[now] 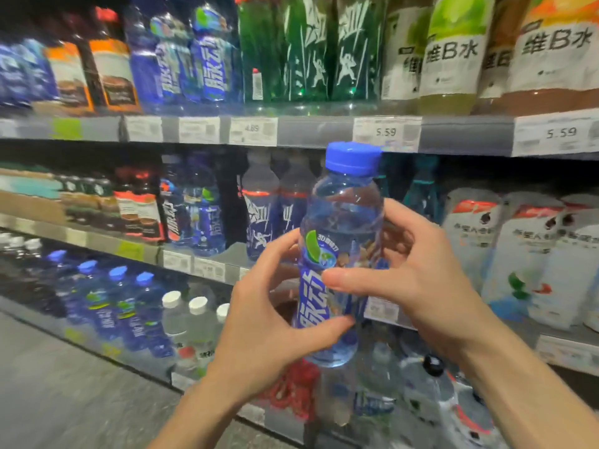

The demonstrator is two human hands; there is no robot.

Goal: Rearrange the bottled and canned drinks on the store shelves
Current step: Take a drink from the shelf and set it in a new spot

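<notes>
You hold one blue-capped sports drink bottle (340, 254) upright in front of the shelving, clear of every shelf. Your left hand (272, 306) curls round its lower label, thumb across the front; your right hand (411, 270) wraps the mid-body from the other side, thumb pressed on the label.

Behind the grip stand matching blue bottles (201, 218) on the middle shelf; below and left of it, a further row (120, 306).

Risk: both grips sit on the slick label, below the cap. A loosened finger could let the bottle slide down onto the stock beneath. The frame is blurred, so I cannot confirm how firmly your fingers bear. Packed rows may topple if the base clips a neighbour on insertion.
</notes>
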